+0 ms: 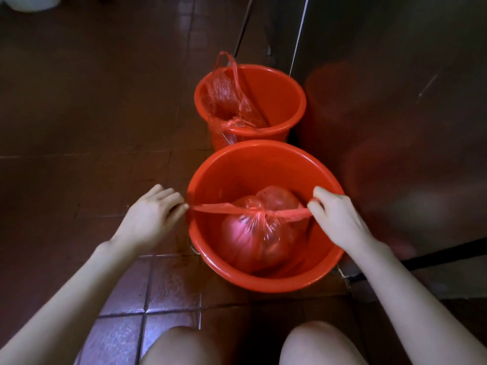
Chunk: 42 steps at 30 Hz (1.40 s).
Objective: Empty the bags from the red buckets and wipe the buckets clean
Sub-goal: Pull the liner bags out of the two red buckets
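Note:
Two red buckets stand on the floor in the head view. The near bucket (232, 164) holds a full red plastic bag (259, 234) knotted at its top. My left hand (151, 216) pinches the bag's left handle just outside the bucket's left rim. My right hand (336, 214) grips the right handle over the right rim. Both handles are pulled taut sideways from the knot. The far bucket (279, 96) holds a loose red bag (224, 93) draped over its left rim, one handle sticking up.
Dark brown tiled floor (92, 114) spreads to the left and front. A shiny metal wall or door (395, 75) rises right of the buckets. My bare knees (311, 346) are at the bottom edge. A white object (31, 1) sits far left.

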### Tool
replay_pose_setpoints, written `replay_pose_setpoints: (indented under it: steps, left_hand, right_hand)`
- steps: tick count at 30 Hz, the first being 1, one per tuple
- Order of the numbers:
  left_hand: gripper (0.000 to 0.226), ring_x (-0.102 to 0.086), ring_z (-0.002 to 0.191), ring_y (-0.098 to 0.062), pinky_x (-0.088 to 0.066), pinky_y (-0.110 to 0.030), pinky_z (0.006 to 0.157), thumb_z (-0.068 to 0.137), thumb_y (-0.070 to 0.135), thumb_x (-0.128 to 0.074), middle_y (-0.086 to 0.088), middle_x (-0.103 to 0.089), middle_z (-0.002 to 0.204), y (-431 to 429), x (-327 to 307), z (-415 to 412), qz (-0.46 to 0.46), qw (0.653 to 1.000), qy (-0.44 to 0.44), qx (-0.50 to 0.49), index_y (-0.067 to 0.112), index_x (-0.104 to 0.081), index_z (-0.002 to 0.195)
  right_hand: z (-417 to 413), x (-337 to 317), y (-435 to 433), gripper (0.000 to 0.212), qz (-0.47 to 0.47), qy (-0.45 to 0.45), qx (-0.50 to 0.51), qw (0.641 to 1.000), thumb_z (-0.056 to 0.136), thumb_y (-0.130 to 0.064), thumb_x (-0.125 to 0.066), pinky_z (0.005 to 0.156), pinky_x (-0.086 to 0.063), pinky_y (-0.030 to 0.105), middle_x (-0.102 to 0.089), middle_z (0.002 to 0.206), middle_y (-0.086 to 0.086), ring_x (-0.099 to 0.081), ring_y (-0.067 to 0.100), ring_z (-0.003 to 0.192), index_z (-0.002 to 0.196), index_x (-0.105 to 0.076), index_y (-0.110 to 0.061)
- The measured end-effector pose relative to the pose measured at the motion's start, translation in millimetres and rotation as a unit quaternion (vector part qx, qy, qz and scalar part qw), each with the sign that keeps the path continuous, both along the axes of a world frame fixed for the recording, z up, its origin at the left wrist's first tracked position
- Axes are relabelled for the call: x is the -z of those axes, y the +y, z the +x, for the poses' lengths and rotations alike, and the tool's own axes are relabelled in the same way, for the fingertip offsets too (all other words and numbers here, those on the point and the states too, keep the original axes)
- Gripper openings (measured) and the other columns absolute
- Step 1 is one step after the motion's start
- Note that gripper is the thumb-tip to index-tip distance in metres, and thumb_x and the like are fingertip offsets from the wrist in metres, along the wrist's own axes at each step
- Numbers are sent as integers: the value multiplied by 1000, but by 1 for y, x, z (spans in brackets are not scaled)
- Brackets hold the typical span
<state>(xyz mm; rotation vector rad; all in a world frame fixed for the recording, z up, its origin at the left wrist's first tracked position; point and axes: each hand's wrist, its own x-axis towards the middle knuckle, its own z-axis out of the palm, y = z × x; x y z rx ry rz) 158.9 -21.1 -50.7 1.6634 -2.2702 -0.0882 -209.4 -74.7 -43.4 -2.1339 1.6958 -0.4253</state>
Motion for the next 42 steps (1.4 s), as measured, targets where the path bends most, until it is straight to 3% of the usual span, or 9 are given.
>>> replay_pose_setpoints:
  steps: [3, 5, 9, 17, 24, 29, 32, 37, 42]
  left_hand:
    - [43, -51, 85, -22, -50, -43, 79, 87, 48, -46, 3, -63, 95, -4, -7, -25, 29, 999, 30, 16, 16, -70, 102]
    - [49, -54, 102, -22, -45, -40, 93, 82, 51, -54, 0, -62, 118, 2, -11, -43, 57, 994, 51, 74, 20, -68, 117]
    - [47, -53, 110, -10, -39, -26, 98, 78, 56, -69, 7, -62, 116, 29, 4, -86, 242, 944, 78, 209, 31, -67, 118]
    - [45, -55, 101, -10, -28, -25, 75, 76, 65, -61, 14, -59, 106, 56, 22, -86, 171, 971, 7, 169, 36, -66, 111]
    - [46, -56, 100, -5, -46, -33, 84, 69, 65, -68, 25, -55, 101, 82, 12, -6, 227, 972, 44, 43, 39, -69, 106]
    - [51, -54, 85, -2, -49, -37, 72, 63, 78, -52, 29, -58, 90, 95, 13, 46, 176, 980, 75, -56, 43, -71, 95]
    - [58, -58, 83, -9, -50, -38, 69, 61, 83, -49, 24, -61, 87, 85, 20, 67, 126, 982, 80, -114, 39, -72, 92]
    - [69, -63, 88, -25, -47, -41, 76, 58, 79, -46, 12, -69, 86, 33, 30, 89, 44, 975, 84, -200, 26, -78, 91]
    - [74, -63, 97, -22, -44, -39, 82, 56, 81, -46, 11, -71, 95, -21, 35, 108, 45, 965, 73, -250, 30, -76, 99]
  right_hand:
    - [4, 0, 9, 10, 28, 13, -21, 999, 83, -21, -65, 79, -48, 40, -61, 83, 0, -58, 28, 84, 84, -56, -24]
    - [-8, 8, 21, 34, -8, 54, -17, 998, 76, -15, -73, 100, -44, 41, -60, 122, 3, -53, 26, 112, 108, -64, -20]
    - [-18, 20, 49, 64, -36, 70, 113, 991, 85, -19, -70, 111, -34, 40, -34, 151, 9, -32, 28, 139, 142, -43, -10]
    - [7, 27, 44, 66, -31, -9, 144, 989, 82, -13, -71, 113, -31, 32, -39, 152, 4, -41, 24, 137, 142, -45, -6]
    - [94, 31, 12, 68, -24, -67, -27, 997, 78, -14, -74, 116, -29, 30, -38, 152, 5, -40, 21, 138, 141, -48, -7]
    - [138, 20, -34, 57, 7, -158, -112, 981, 87, -14, -68, 114, -33, 32, -44, 147, 4, -41, 14, 136, 140, -49, -12]
    - [143, 12, -79, 52, -51, -96, -79, 991, 88, -14, -64, 114, -31, 31, -48, 142, 7, -43, 21, 134, 139, -50, -11]
    - [153, 11, -142, 63, -90, 133, -53, 986, 91, -31, -60, 116, -28, 42, -37, 151, 10, -31, 29, 140, 146, -36, -13]
    - [172, 20, -180, 62, -16, 244, -35, 969, 92, -42, -55, 119, -19, 44, -39, 150, 10, -29, 30, 141, 145, -37, -14]
